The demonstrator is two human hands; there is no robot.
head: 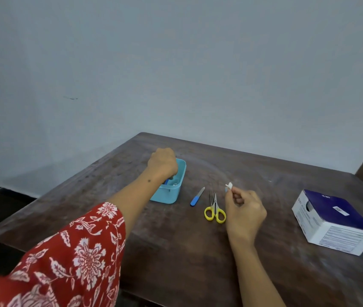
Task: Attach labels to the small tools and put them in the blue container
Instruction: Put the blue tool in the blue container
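Left hand in the tub, right hand holding a label

The left hand point(162, 163) dips curled into the small blue plastic container point(170, 191), seemingly dropping off a tool; whether it grips anything, I cannot tell. At three o'clock, the right hand point(243, 210) pinches a small white paper label point(229, 185). Next likely candidates: the blue-handled nail file point(197, 197) or yellow-handled scissors point(215, 210) on the dark wooden desk point(176, 251).

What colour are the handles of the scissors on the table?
Yellow: the scissors show it clearly in the head view.

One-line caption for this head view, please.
Left hand reaches into blue container; right hand pinches white label; scissors, file wait.
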